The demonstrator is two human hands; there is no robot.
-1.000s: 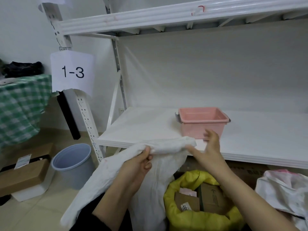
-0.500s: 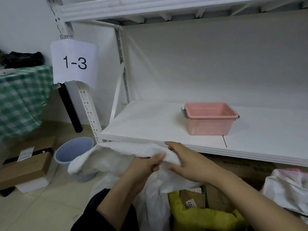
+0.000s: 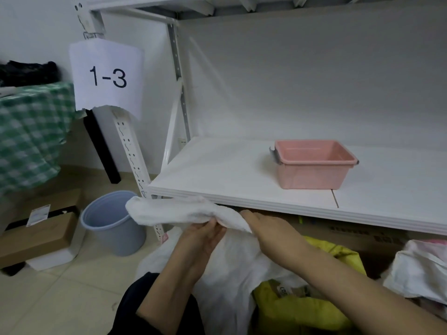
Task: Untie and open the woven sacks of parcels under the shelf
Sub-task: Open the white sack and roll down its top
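White sack [image 3: 174, 211]: top fold raised beside shelf [image 3: 242, 189] edge
Left grip [image 3: 200, 238]: clasping fold
Right grip [image 3: 268, 232]: clasping fold

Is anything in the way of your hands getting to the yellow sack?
Yes. The white sack, held by the left hand and right hand, hangs over the left side of the yellow sack.
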